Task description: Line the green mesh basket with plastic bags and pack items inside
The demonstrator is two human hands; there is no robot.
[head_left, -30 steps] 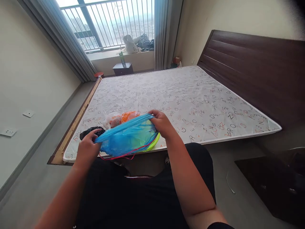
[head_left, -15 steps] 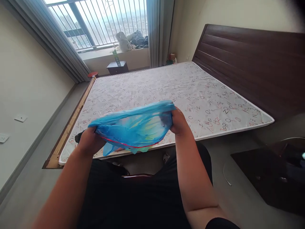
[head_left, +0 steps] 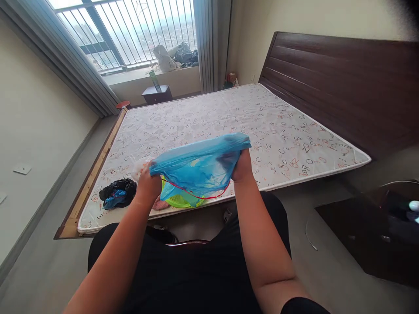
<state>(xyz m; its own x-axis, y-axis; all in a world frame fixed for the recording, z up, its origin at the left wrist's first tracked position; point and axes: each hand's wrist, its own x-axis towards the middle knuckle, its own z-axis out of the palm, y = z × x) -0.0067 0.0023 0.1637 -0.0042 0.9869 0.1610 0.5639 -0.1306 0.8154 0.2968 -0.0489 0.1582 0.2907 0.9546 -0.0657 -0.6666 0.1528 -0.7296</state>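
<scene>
A thin blue plastic bag (head_left: 199, 161) with a red drawstring is stretched between my two hands above the mattress edge. My left hand (head_left: 149, 183) is closed on the bag's left end. On the right, my right hand (head_left: 242, 166) grips the other end, its fingers partly covered by the plastic. Below the bag a yellow-green mesh basket (head_left: 183, 199) shows in part, with a pinkish thing (head_left: 160, 203) beside it. Left of my left hand lies a crumpled black plastic bag (head_left: 119, 192) with blue plastic on it.
The lettered mattress (head_left: 203, 113) stretches out before me, with a dark wooden headboard (head_left: 334, 83) at the right. A small nightstand (head_left: 157, 93) stands near the window. On the floor at the right is a dark cabinet or panel (head_left: 363, 235).
My left hand has moved right and inward, so the bag spans a shorter width. The black bag and the mesh basket have come more into sight.
</scene>
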